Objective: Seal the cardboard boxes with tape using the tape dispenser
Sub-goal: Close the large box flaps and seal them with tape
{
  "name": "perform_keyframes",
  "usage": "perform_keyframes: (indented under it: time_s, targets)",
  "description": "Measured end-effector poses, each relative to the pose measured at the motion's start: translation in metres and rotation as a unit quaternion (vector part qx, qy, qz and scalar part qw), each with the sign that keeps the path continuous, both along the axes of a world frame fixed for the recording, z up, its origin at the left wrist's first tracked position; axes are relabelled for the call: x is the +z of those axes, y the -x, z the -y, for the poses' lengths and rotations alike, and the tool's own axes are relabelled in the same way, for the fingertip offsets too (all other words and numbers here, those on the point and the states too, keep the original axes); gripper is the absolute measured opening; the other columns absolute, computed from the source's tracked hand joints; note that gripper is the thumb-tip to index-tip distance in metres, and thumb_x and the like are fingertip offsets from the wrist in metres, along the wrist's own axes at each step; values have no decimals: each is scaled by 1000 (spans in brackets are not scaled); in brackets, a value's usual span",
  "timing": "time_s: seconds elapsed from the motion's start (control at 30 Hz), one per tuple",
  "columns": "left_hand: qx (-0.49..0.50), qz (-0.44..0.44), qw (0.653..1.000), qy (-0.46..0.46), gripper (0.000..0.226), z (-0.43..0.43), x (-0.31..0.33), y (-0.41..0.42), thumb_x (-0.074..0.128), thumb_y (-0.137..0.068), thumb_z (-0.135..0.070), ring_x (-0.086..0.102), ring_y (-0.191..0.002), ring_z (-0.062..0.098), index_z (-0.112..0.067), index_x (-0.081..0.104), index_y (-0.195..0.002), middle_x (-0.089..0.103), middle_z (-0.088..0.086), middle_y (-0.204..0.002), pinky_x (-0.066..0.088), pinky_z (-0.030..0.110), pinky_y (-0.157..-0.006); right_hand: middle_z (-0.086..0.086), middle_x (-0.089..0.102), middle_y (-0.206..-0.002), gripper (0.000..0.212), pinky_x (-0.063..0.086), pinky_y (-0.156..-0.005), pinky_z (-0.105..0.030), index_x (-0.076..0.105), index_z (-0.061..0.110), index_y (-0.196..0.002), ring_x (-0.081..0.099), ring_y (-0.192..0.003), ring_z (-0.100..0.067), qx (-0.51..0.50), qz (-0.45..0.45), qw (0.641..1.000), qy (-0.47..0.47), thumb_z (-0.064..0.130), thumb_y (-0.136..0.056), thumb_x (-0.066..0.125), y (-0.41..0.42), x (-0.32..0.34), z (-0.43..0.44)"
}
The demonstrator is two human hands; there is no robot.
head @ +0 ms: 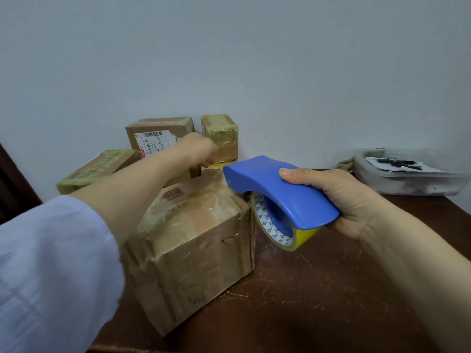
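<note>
On the scratched tabletop (331,289) the crumpled cardboard box (198,250) sat nearest, soft-walled, slick with old tape and likely light. Beside its right edge the right hand (344,197) wrapped its fingers round the rigid blue plastic tape dispenser (275,184), best held by that arched back. At the far edge the left hand (196,149) curled its fingers, seemingly pinching the thin, sticky tape end (212,166).

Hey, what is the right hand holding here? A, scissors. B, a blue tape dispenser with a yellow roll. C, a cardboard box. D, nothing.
B: the right hand wraps around the blue tape dispenser, yellow tape roll inside it, held beside the large cardboard box while the left hand pinches the pulled-out tape end.
</note>
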State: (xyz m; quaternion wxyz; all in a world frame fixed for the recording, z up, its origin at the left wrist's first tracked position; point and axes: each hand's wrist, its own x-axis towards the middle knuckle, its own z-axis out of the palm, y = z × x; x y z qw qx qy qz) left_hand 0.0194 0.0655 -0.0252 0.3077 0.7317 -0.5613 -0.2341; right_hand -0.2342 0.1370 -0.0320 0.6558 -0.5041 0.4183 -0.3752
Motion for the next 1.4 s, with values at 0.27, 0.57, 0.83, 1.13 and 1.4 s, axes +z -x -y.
perform_keyframes:
  time_s: [0.27, 0.57, 0.83, 1.13, 1.4]
  targets:
    - [-271, 57, 928, -248, 112, -63, 4, 19, 87, -49, -46, 40, -131, 13, -44, 24, -141, 41, -15, -142, 32, 37, -111, -7, 73, -77, 42, 55, -53, -24, 70, 6, -88, 68, -60, -16, 7, 18, 1000, -12, 24, -50, 77, -1, 0, -7]
    - [-160, 256, 937, -175, 128, -67, -11, 36, 74, -37, -71, 38, -130, 21, -31, 21, -146, 37, -1, -141, 35, 38, -107, -8, 73, -75, 40, 56, -56, -27, 69, 3, -84, 68, -59, -17, -15, 0, 1000, 17, 25, -51, 77, 0, -9, -17]
    - [-163, 284, 924, -198, 132, -68, -6, 44, 71, -39, -67, 36, -132, 24, -12, 21, -148, 32, 6, -148, 35, 36, -107, -15, 72, -73, 39, 52, -56, -29, 72, 1, -71, 65, -56, -20, -21, -71, 996, 44, 30, -46, 77, 42, -20, -44]
    - [-171, 312, 913, -200, 142, -71, -3, 44, 63, -27, -75, 36, -129, 23, -16, 19, -148, 31, 4, -146, 36, 38, -106, -22, 69, -67, 31, 51, -53, -31, 73, 1, -60, 63, -49, -26, 4, -76, 997, 18, 28, -45, 77, 69, -32, -82]
    - [-162, 287, 918, -220, 147, -73, 1, 46, 70, -30, -71, 28, -138, 23, -18, 9, -152, 21, 2, -155, 29, 35, -108, -24, 71, -79, 47, 52, -51, -27, 74, -1, -72, 67, -58, -25, 55, -80, 994, -46, 37, -46, 83, 74, -54, -89]
